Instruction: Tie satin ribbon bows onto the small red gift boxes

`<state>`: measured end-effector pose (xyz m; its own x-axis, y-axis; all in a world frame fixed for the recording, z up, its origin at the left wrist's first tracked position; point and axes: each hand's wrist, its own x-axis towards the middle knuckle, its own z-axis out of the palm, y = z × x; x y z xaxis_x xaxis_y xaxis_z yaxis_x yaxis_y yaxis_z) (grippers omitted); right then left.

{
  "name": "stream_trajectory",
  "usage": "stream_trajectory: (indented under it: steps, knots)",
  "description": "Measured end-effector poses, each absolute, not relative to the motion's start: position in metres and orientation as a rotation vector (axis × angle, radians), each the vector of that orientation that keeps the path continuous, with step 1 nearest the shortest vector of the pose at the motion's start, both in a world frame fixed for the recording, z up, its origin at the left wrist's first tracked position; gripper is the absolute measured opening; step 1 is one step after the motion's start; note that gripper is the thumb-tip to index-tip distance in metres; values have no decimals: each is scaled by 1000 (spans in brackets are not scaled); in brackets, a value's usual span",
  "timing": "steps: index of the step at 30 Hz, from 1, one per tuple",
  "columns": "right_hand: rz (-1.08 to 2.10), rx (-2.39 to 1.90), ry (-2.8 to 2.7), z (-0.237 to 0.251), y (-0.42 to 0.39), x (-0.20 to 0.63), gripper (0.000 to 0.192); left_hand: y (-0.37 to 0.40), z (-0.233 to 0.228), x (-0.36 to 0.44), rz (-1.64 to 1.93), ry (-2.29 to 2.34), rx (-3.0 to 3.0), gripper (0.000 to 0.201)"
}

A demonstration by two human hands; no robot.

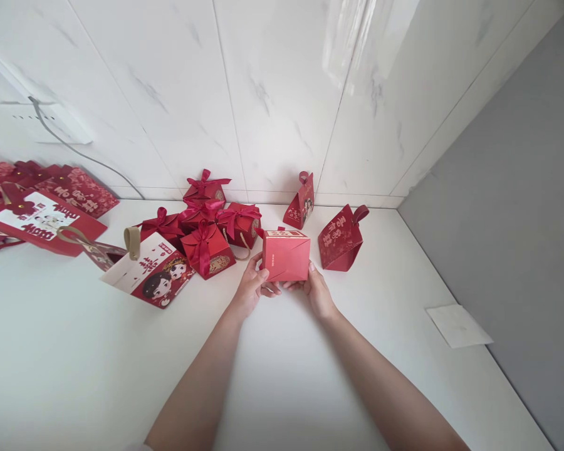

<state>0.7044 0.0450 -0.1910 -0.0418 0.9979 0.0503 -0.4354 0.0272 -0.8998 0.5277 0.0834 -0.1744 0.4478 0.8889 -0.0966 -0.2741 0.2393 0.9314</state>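
Red box (287, 260) sits between the left hand (254, 285) and right hand (318, 293), over the desk (272, 376). Each grip holds one side, probably to keep it steady. Bow boxes (207, 255) huddle to its left, maybe to save room.

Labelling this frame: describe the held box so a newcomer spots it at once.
Find the white table below the marbled wall. At mid-picture, the left hand and right hand hold a red box, its flat face carrying small pale print. Unlike the bow-topped boxes on its left and loop-handled package on its right, it alone is held.
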Motion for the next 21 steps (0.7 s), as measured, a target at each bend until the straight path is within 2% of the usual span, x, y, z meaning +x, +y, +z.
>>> stream_trajectory:
  steps: [11, 18, 21]
  knots:
    - [1379, -834, -930, -186, 44, 703, 45, 83, -175, 527, 893, 719, 1037, 79]
    - [1259, -848, -853, -186, 43, 702, 50, 81, -169, 526, 899, 636, 1075, 79]
    - [1215, -899, -806, -186, 43, 702, 58, 81, -171, 525, 906, 599, 1060, 66]
